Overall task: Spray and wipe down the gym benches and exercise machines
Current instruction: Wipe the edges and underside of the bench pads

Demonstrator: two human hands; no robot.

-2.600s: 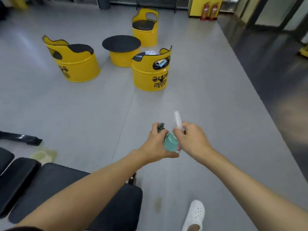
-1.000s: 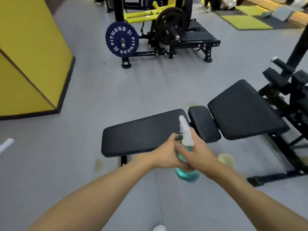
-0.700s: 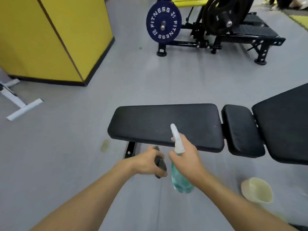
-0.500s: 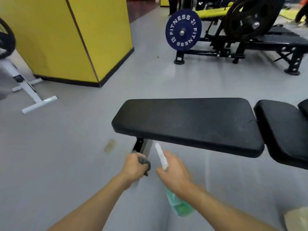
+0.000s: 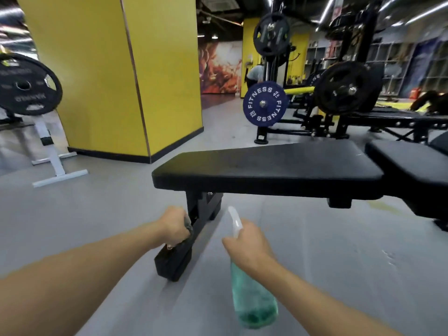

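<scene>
A black padded bench (image 5: 269, 170) stretches across the middle of the view, seen from low down, with its black metal leg (image 5: 191, 229) below the left end. My left hand (image 5: 175, 225) grips a small dark grey cloth (image 5: 188, 225) right against that leg. My right hand (image 5: 247, 243) holds a spray bottle (image 5: 252, 299) of green liquid by the neck, its white nozzle (image 5: 234, 219) pointing up toward the bench's underside. A second black pad (image 5: 412, 170) adjoins the bench on the right.
A yellow pillar (image 5: 121, 76) stands behind on the left, with a white rack leg (image 5: 55, 163) and a black weight plate (image 5: 26, 86) beside it. Behind the bench are a blue FITNESS plate (image 5: 265, 105) and black plate-loaded machines (image 5: 344, 90). A person stands far back.
My view has dropped low, level with the bench. My left hand with the cloth has reached the bench leg, and my right hand has kept hold of the bottle.
</scene>
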